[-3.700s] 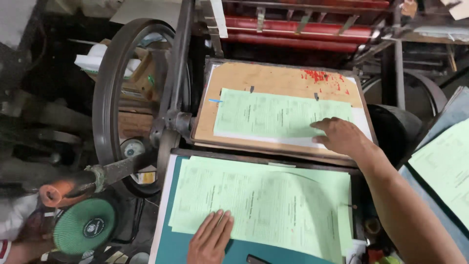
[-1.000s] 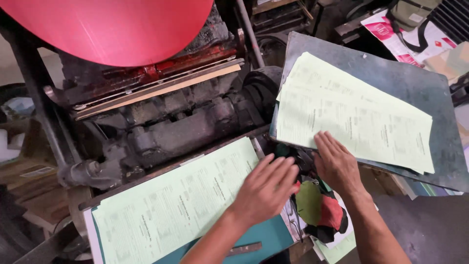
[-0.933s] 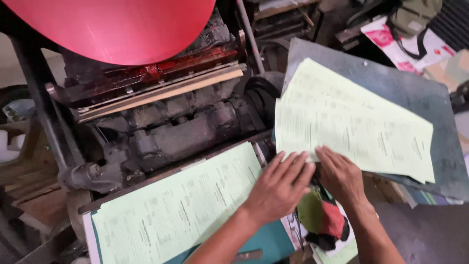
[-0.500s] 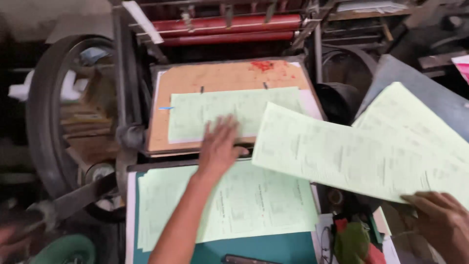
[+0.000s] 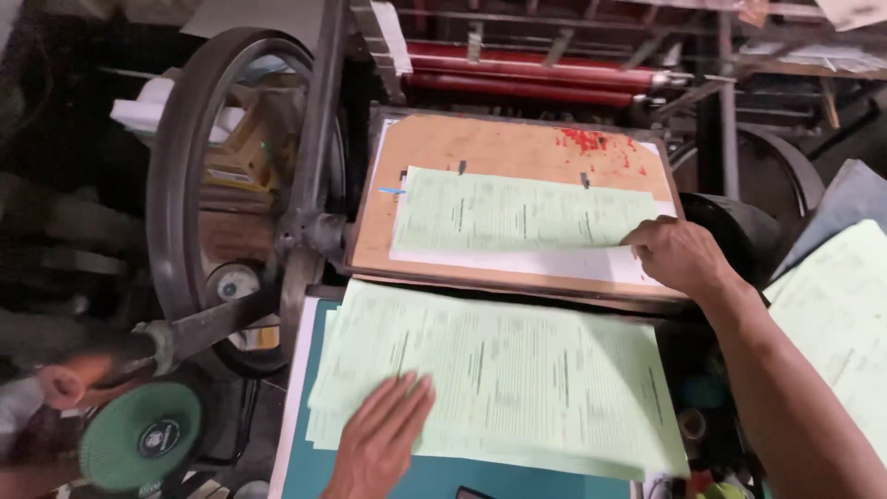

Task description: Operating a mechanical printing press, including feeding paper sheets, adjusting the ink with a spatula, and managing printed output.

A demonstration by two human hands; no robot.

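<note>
While flat, hands (image 5: 381, 434) on sheets (image 5: 499, 370)

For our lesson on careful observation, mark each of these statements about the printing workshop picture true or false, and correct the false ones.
1. The right hand rests on the pale green printed sheet lying on the brown board. True.
2. The left hand is gripping the large dark metal flywheel. False: it lies flat on the stack of pale green printed sheets on the teal table, apart from the wheel.
3. Red ink smears mark the board's upper right part. True.
4. The rollers behind the board are blue. False: they are red.
5. More pale green sheets lie at the far right. True.
</note>
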